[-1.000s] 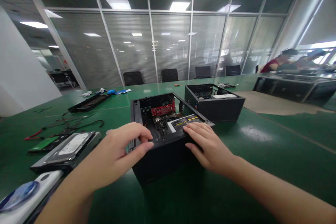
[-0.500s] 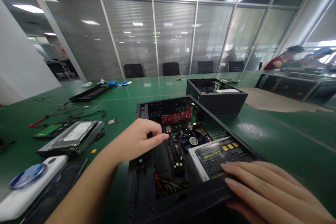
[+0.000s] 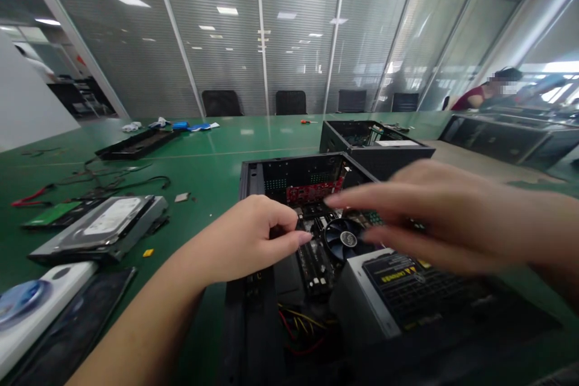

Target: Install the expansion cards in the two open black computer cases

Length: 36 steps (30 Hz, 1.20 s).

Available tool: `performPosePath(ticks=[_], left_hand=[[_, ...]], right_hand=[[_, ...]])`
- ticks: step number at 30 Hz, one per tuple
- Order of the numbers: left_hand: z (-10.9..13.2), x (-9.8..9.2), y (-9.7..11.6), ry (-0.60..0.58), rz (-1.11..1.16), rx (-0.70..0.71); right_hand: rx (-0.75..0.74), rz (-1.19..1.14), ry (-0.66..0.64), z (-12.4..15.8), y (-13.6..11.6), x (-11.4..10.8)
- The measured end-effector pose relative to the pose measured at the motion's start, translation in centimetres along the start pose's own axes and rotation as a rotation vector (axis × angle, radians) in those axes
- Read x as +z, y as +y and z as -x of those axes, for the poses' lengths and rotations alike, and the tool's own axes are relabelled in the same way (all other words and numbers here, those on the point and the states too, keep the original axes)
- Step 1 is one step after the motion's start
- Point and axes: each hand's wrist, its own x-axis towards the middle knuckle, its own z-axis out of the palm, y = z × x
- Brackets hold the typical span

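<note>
A black computer case (image 3: 251,338) lies open on its side in front of me. My left hand (image 3: 256,238) reaches over its left rim, fingers curled and thumb by the memory slots (image 3: 312,262); what the fingertips hold, if anything, is hidden. My right hand (image 3: 434,217), smeared by motion, hovers over the case with index finger and thumb apart and nothing visible between them. Beneath and between its fingers sits the round black CPU fan (image 3: 339,241). The labelled power supply (image 3: 371,298) fills the near right corner. A red circuit board (image 3: 303,193) stands at the far end.
On the green table (image 3: 212,178) to the left lie a hard drive (image 3: 111,220), loose cables (image 3: 113,178), a white bar-shaped object (image 3: 43,319) and a black panel (image 3: 140,143). Another open case (image 3: 344,139) stands behind. A person (image 3: 479,93) sits far right.
My right hand has lifted off the power supply and moved up and forward over the fan. The left hand keeps its curled pose at the memory slots. The camera view has tilted down.
</note>
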Motion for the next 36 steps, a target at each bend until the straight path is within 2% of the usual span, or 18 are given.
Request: performPosePath(ticks=[1, 3, 6, 8, 9, 11, 14, 19, 22, 26, 31, 36], left_hand=[[-0.1, 0.0, 0.0, 0.004, -0.004, -0.001], [-0.1, -0.1, 0.0, 0.006, -0.012, -0.002], [-0.2, -0.3, 0.1, 0.005, -0.031, 0.019], [-0.2, -0.4, 0.2, 0.006, -0.047, 0.045], [-0.2, -0.4, 0.2, 0.005, -0.05, 0.057], [-0.2, -0.5, 0.3, 0.005, -0.043, 0.072], [-0.1, -0.5, 0.4, 0.035, -0.008, 0.08], [0.0, -0.5, 0.8, 0.121, 0.043, -0.006], [0.1, -0.3, 1.3, 0.145, 0.037, -0.045], [0.1, -0.1, 1.7, 0.117, -0.006, 0.004], [0.0, -0.2, 1.7, 0.024, -0.037, 0.077], [0.2, -0.3, 1.8, -0.006, -0.043, 0.076]], right_hand=[[-0.067, 0.129, -0.12, -2.7, 1.0, -0.5], [-0.055, 0.357, -0.284, -7.7, 3.3, -0.1], [0.01, 0.53, -0.536, -12.8, 6.9, 3.2], [0.096, 0.574, -0.717, -14.5, 8.9, 6.0], [0.126, 0.578, -0.759, -15.0, 9.6, 7.2], [0.139, 0.57, -0.75, -15.3, 10.6, 9.1], [0.095, 0.588, -0.646, -15.1, 11.4, 10.5], [0.058, 0.5, -0.795, -14.9, 12.5, 11.6], [0.059, 0.499, -0.806, -14.9, 12.8, 12.1], [0.043, 0.524, -0.769, -14.4, 12.4, 11.5], [0.056, 0.475, -0.595, -14.1, 11.8, 10.0], [-0.096, 0.242, -0.548, -13.9, 11.5, 9.5]])
